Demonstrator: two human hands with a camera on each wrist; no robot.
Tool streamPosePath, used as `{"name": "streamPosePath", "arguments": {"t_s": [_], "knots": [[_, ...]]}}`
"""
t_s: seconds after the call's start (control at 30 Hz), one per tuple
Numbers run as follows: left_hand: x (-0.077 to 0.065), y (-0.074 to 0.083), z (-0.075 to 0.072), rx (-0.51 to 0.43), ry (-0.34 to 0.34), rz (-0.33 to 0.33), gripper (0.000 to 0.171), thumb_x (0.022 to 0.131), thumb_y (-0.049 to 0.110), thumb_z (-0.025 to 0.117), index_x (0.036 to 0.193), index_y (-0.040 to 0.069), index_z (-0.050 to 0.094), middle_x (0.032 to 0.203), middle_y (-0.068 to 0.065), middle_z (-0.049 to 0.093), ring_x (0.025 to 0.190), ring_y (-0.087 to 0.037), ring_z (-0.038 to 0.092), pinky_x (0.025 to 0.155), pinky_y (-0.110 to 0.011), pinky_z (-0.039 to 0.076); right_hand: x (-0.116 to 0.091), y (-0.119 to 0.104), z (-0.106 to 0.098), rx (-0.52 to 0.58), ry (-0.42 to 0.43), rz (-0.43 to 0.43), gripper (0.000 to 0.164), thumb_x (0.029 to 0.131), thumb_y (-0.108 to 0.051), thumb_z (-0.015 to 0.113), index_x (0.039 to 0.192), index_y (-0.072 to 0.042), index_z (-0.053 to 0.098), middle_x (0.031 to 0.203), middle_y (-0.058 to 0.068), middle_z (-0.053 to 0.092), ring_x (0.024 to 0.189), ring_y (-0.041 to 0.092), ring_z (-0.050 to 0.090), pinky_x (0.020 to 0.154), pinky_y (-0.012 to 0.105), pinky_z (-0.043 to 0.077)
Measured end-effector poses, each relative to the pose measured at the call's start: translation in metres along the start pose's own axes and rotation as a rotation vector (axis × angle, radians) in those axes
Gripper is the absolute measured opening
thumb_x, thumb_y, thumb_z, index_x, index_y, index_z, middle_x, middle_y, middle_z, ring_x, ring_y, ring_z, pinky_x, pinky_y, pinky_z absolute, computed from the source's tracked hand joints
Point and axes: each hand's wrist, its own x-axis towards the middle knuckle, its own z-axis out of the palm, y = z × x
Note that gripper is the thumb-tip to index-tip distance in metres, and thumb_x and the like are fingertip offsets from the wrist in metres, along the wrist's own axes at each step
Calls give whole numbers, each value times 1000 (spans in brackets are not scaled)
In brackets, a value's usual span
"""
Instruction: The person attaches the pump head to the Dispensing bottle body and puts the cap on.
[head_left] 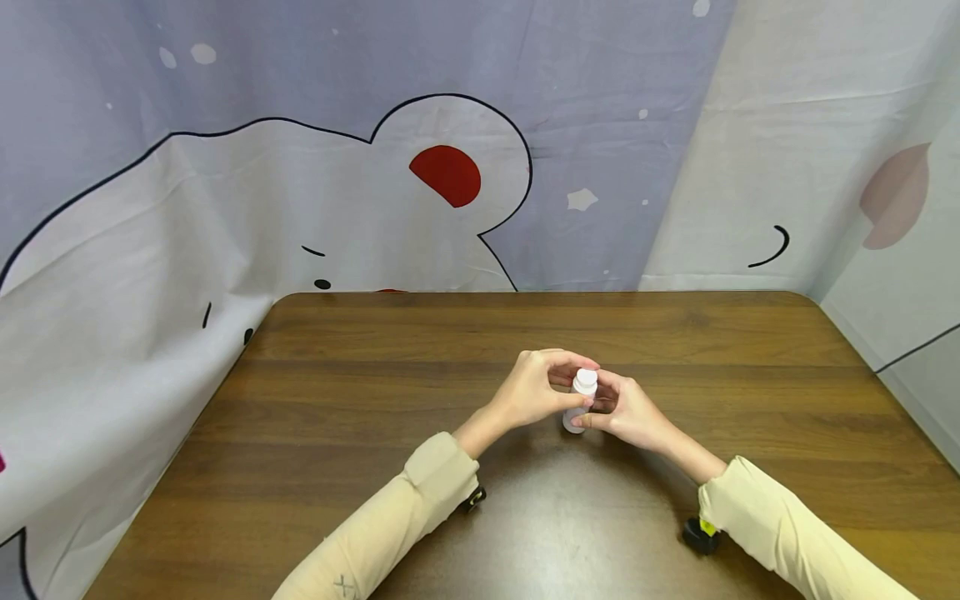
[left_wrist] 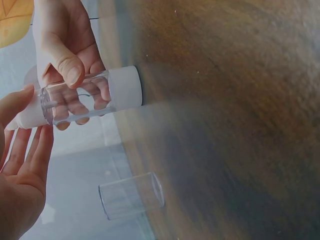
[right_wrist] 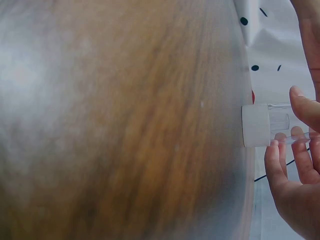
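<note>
A small clear bottle [head_left: 574, 423] with a white base and a white pump top [left_wrist: 33, 113] stands upright on the wooden table. My left hand [head_left: 531, 390] pinches it at the white top, thumb on one side and fingers on the other. Lower down, my right hand [head_left: 636, 419] holds the clear body between thumb and fingers. Close by, a clear cap [left_wrist: 131, 196] stands on the table in the left wrist view; it cannot be made out in the head view. The right wrist view shows the bottle's white base [right_wrist: 256, 125] on the tabletop and my right hand's fingers [right_wrist: 301, 157] around the body.
The wooden table [head_left: 337, 400] spans the area around both hands. Behind it hangs a curtain [head_left: 592, 142] with a cartoon print, which also runs down the left side. Dark devices [head_left: 701, 537] sit under both wrists.
</note>
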Motion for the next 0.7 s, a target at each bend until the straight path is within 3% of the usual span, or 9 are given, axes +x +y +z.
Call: {"name": "streamPosePath", "arguments": {"t_s": [0.23, 0.4, 0.53, 0.7], "knots": [[-2, 0, -2, 3, -15, 18, 40, 76, 4, 79, 114, -1, 66, 109, -14, 71, 91, -17, 71, 79, -21, 57, 0, -1, 0, 14, -1, 11, 59, 75, 0, 78, 126, 12, 50, 115, 30, 63, 92, 0, 66, 78, 20, 56], [0, 0, -14, 6, -48, -1, 37, 85, 14, 72, 120, 2, 64, 114, -11, 70, 100, -16, 68, 87, -23, 55, -2, -3, 0, -5, 14, 31, 58, 76, 0, 78, 126, 12, 50, 115, 28, 63, 93, 4, 66, 79, 21, 56], [2, -2, -31, 64, 27, -46, 31, 91, 20, 66, 118, 6, 65, 113, -8, 71, 103, -15, 67, 90, -27, 54, -2, -4, 0, -30, 27, 38, 58, 76, -1, 78, 125, 13, 50, 112, 28, 64, 95, 8, 66, 83, 27, 57], [2, -15, -46, 209, 106, -114, 33, 86, 20, 70, 116, 5, 67, 114, -10, 70, 105, -21, 67, 92, -35, 54, -1, -4, 0, -37, 29, 38, 57, 75, -2, 79, 123, 13, 51, 112, 28, 64, 94, 4, 65, 85, 31, 57]]}}
